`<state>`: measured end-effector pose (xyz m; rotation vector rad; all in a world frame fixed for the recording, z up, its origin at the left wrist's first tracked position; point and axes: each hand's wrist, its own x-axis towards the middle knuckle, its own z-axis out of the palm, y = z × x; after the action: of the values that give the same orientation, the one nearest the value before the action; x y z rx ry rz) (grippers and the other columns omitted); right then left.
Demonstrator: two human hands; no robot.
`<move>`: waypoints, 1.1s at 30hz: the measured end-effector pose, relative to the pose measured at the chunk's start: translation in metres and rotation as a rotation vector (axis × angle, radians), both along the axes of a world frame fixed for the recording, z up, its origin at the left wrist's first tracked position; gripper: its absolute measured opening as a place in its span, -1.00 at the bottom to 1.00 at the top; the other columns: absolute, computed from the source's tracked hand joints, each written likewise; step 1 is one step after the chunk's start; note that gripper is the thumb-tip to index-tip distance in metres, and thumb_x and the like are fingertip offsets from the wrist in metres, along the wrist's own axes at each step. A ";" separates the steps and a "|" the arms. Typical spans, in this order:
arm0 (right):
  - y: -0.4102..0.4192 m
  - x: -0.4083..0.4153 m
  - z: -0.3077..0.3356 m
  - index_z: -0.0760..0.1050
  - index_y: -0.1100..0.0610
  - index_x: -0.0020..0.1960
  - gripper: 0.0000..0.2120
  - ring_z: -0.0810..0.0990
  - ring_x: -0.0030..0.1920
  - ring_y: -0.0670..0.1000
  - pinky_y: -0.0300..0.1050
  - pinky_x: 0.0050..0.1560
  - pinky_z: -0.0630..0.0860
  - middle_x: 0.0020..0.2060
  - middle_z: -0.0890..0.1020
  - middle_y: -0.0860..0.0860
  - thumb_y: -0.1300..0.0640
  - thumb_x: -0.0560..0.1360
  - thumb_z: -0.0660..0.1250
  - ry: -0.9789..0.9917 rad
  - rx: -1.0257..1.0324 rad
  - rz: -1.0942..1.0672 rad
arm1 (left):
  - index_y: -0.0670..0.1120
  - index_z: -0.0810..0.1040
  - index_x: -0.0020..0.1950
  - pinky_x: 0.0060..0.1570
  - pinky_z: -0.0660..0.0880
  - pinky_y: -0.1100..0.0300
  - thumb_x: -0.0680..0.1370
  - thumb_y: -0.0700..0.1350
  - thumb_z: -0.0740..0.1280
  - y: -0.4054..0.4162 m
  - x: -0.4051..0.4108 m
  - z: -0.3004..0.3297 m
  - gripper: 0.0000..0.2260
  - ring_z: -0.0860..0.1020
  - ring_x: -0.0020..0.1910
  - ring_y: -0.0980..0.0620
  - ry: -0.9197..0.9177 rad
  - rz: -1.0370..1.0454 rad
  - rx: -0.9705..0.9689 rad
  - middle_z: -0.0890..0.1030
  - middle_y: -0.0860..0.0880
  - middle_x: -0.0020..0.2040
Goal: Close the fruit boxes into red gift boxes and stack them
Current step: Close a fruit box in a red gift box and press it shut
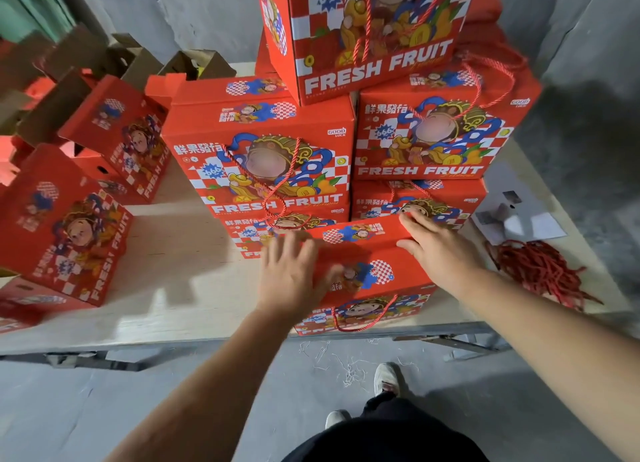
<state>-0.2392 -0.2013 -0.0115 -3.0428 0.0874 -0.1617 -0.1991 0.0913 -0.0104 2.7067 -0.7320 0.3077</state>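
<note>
Head view:
Nearest gift box: it stands at the front edge of the worktop, its red top flaps are folded down, and a red rope handle hangs on its front face.
Left hand: it lies flat on the left part of the box top; the fingers are spread and straight, grasping nothing. The hand looks a little blurred.
Right hand: it rests on the right far corner of the same box top; the fingers are extended and press on the flap, not curled round anything.
Stack of closed boxes: directly behind the nearest box, several layers high, two boxes side by side, one more box on top.
Open boxes: on the left side of the worktop, tilted, flaps up.
Red rope bundle: on the worktop at the right, beside some white paper.
Floor: grey; the person's shoes are seen below the worktop edge.
</note>
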 end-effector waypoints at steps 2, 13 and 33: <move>-0.001 0.002 0.002 0.48 0.08 0.47 -0.41 0.71 0.12 0.19 0.10 -0.26 0.68 0.48 0.50 0.03 -0.25 0.58 0.27 -0.002 -0.055 0.014 | 0.03 0.59 0.25 0.16 0.41 -0.09 0.50 0.50 0.22 -0.012 -0.020 -0.009 -0.38 0.44 0.13 -0.16 -0.052 -0.066 0.059 0.50 -0.09 0.24; 0.008 0.018 0.050 0.41 -0.06 0.50 -0.48 0.57 0.33 0.13 0.11 0.11 0.59 0.46 0.51 -0.06 -0.30 0.65 0.17 0.227 -0.060 -0.017 | -0.02 0.07 0.65 0.61 0.03 -0.11 0.49 0.44 0.33 -0.039 -0.035 -0.018 -0.08 0.16 0.58 -0.25 0.200 0.058 0.273 0.15 -0.12 0.58; 0.008 -0.008 0.009 0.13 -0.14 0.64 -0.46 0.41 0.44 0.20 0.19 0.13 0.60 0.62 0.13 -0.09 -0.20 0.69 0.08 0.165 0.113 -0.056 | -0.01 0.17 0.67 0.58 0.12 -0.22 0.32 0.58 0.33 -0.022 -0.039 -0.020 0.08 0.33 0.51 -0.28 0.002 0.034 0.186 0.37 -0.17 0.52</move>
<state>-0.2469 -0.1934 -0.0025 -2.9361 0.1866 0.0877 -0.2380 0.0691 -0.0307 2.8961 -0.7483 0.2571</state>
